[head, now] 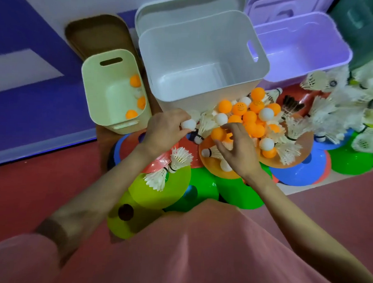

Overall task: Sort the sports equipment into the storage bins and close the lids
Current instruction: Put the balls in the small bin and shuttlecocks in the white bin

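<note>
My left hand (pixel 163 129) pinches a white ping-pong ball (pixel 188 124) just in front of the white bin (pixel 263 67), which is open and has nothing inside. My right hand (pixel 238 150) pinches an orange ping-pong ball (pixel 218 133) over the pile of orange and white balls (pixel 249 116) and shuttlecocks lying on an orange cone (pixel 229 175). To the left, the small pale-green bin (pixel 87 83) holds three orange balls (pixel 135 81). The purple bin (pixel 343 52) stands open at the right.
Green, blue, red and yellow disc cones (pixel 157 193) lie stacked on the floor under my arms, with two shuttlecocks (pixel 169 168) on them. A heap of white shuttlecocks (pixel 354 106) fills the right side. Lids lean behind the bins: a brown lid (pixel 96 37), a white one, a purple one.
</note>
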